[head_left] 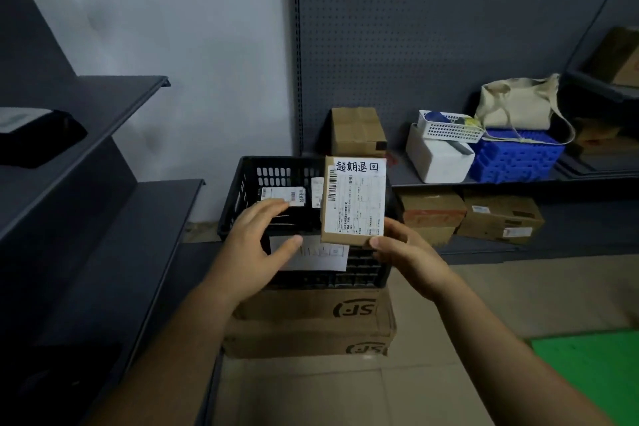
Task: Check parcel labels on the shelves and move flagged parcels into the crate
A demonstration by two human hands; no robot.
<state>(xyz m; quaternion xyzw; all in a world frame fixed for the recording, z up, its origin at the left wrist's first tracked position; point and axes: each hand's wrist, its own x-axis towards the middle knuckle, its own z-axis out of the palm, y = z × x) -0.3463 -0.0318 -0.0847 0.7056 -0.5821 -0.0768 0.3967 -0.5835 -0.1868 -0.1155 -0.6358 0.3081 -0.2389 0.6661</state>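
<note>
- My right hand's [408, 252] fingers [378, 242] pinch the parcel [354, 201] by its lower edge, upright at frame centre, so its label faces me.
- My left hand [256, 239] hovers loose, holding nothing, over the crate [238, 190], raised on stacked cartons [311, 322] below.

The parcel [353, 207] is matt brown cardboard with a smooth white paper label [363, 190]; the crate [238, 197] is black slotted plastic. The shelf [103, 107] and perforated back panel [432, 45] look like matt grey painted metal, and the bag [515, 104] is pale cloth.
</note>
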